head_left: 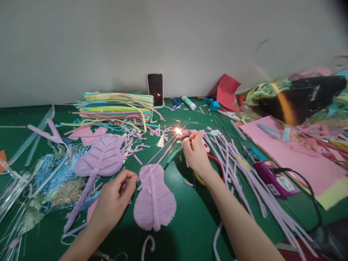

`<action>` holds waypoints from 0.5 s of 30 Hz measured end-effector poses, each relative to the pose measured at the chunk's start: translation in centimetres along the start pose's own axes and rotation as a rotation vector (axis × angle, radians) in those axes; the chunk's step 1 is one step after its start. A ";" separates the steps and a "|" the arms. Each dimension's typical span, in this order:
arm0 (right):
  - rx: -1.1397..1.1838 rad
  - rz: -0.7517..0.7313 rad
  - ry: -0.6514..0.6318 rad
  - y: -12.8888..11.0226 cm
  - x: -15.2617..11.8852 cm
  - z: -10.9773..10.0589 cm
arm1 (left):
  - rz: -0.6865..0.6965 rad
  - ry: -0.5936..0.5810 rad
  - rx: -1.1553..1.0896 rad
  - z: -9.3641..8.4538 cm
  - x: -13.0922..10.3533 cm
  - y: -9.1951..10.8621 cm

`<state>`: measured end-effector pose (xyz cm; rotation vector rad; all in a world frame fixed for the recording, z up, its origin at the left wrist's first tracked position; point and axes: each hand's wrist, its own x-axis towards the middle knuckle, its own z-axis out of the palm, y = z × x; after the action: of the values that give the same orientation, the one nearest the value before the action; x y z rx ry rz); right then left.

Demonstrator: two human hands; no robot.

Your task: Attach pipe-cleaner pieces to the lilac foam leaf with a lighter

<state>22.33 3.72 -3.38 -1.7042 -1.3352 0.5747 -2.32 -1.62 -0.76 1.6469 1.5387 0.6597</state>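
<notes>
over green table (190, 210), left hand (116, 192) and right hand (197, 152) arch, fingers (126, 174) bent, grasp unclear.

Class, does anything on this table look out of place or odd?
Yes: a bright flame burns beside the right hand, odd among loose craft materials. Lilac scraps also lie strewn untidily across the green tabletop.

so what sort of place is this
Probably a craft workspace, though I can't tell if it's at home or a workshop: piled coloured stems, sheets of pink paper and a lilac gourd shape show it.
</notes>
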 end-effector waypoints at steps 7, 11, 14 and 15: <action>-0.068 -0.005 0.025 -0.3 0.0 0.0 | 0.003 -0.003 -0.004 -0.1 -0.1 -0.1; -0.049 0.013 0.011 -0.4 0.0 0.0 | -0.002 0.000 0.000 -0.1 -0.1 -0.2; -0.042 0.006 0.020 -0.2 0.1 0.0 | -0.019 -0.004 -0.002 -0.2 -0.1 0.0; -0.043 0.005 0.024 -0.1 0.1 0.0 | -0.025 -0.006 -0.001 -0.2 -0.1 0.1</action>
<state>22.27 3.83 -3.26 -1.7444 -1.3360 0.5300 -2.40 -1.68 -0.58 1.6245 1.5525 0.6417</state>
